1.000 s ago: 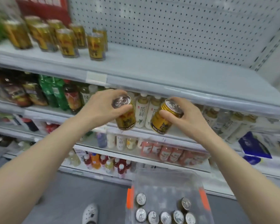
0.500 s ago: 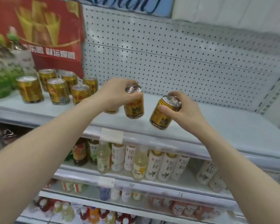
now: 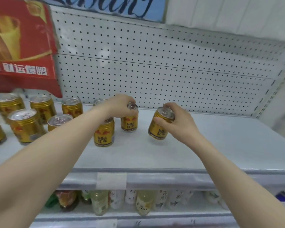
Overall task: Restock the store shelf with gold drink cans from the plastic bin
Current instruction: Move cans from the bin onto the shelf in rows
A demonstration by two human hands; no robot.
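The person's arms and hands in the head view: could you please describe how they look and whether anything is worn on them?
Both forearms are bare right to the frame's edge: no sleeves show. The left hand and the right hand wear no gloves, and no watch, bracelet or ring is visible.

Location: retail shop, drinks aisle. You are facing a white metal display shelf (image 3: 204, 145) backed by a perforated pegboard panel (image 3: 155, 71). Identical gold drink cans (image 3: 25, 125) are standing in rows on the shelf's left side. A blank price-label strip (image 3: 111, 181) is running along the shelf's front edge. Bottled drinks (image 3: 99, 203) are lining the tier below. A red promotional poster (image 3: 20, 43) and a blue lettered sign (image 3: 113, 7) are hanging above.
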